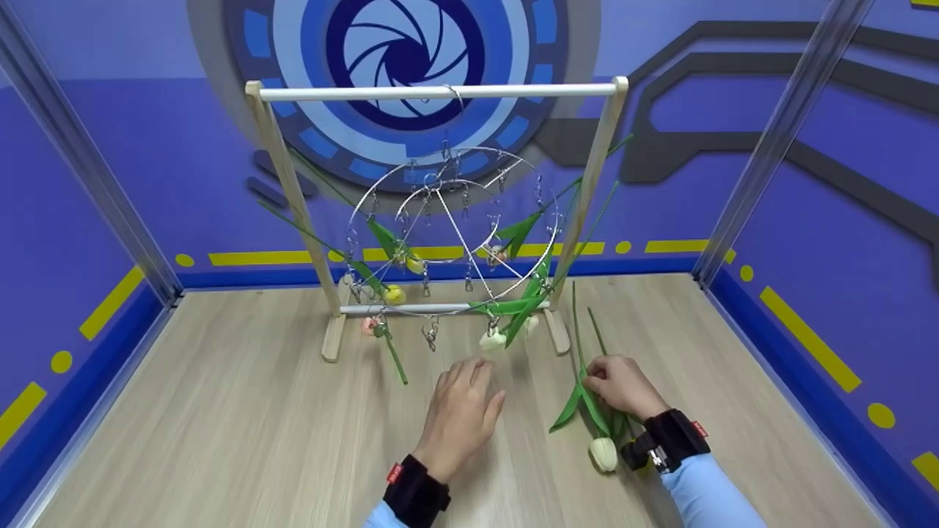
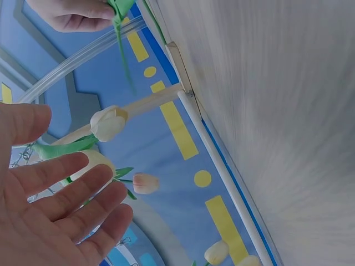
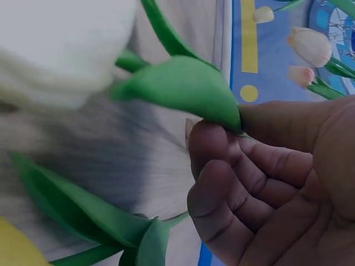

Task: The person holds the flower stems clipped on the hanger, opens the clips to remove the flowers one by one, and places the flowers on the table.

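My right hand (image 1: pixel 623 385) pinches an artificial white tulip (image 1: pixel 603 455) by its green leaf and stem, thumb against fingertips. In the right wrist view its leaf (image 3: pixel 183 91) runs into the pinch, the large pale bloom (image 3: pixel 61 50) close to the camera. Below it lies a second tulip with green leaves (image 3: pixel 83 210) and a yellow bloom (image 3: pixel 16 246). My left hand (image 1: pixel 462 411), fingers extended and holding nothing, is in front of a round wire clip hanger (image 1: pixel 458 231). Tulips hang head down from its clips, among them a white one (image 1: pixel 493 339) and a yellow one (image 1: pixel 395 295).
The hanger hooks over the white top rod (image 1: pixel 352 94) of a wooden-sided stand (image 1: pixel 293 198). A lower rod (image 1: pixel 411 310) joins its feet. Tulip stems stick out past both sides. Blue patterned walls (image 1: pixel 843 242) surround the wooden table (image 1: pixel 242 425).
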A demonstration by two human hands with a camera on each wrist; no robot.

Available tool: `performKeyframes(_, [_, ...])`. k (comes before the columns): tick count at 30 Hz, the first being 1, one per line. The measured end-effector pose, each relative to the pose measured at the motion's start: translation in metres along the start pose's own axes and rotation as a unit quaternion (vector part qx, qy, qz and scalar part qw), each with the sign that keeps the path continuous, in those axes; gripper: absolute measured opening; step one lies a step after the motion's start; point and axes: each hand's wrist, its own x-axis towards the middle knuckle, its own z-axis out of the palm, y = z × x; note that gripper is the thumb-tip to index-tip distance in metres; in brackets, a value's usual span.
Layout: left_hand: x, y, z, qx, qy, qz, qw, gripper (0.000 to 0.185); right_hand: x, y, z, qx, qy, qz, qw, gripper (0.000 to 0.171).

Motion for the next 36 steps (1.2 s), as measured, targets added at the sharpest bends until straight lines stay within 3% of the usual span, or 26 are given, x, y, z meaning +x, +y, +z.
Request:
performKeyframes(14, [-0.001, 0.001, 0.001, -0.008, -0.018, 0.001, 0.9998, 0.037, 0.009, 0.002, 0.007, -0.063, -0.015, 0.022, 0.998, 0.009])
performKeyframes(22, [-0.002, 0.001, 0.0, -0.009, -0.023, -0.001, 0.9997, 0.038, 0.011, 0.004, 0.009, -0.063, -0.021, 0.026, 0.997, 0.009])
performKeyframes(30, [-0.002, 0.001, 0.003, 0.006, -0.001, 0.008, 1.0, 0.034, 0.012, 0.004, 0.009, -0.073, -0.038, 0.027, 0.996, 0.016])
performKeyframes(36, [-0.001, 0.001, 0.002, 0.0, -0.014, -0.002, 0.9999, 0.034, 0.012, 0.003, 0.008, -0.074, -0.048, 0.02, 0.996, 0.018])
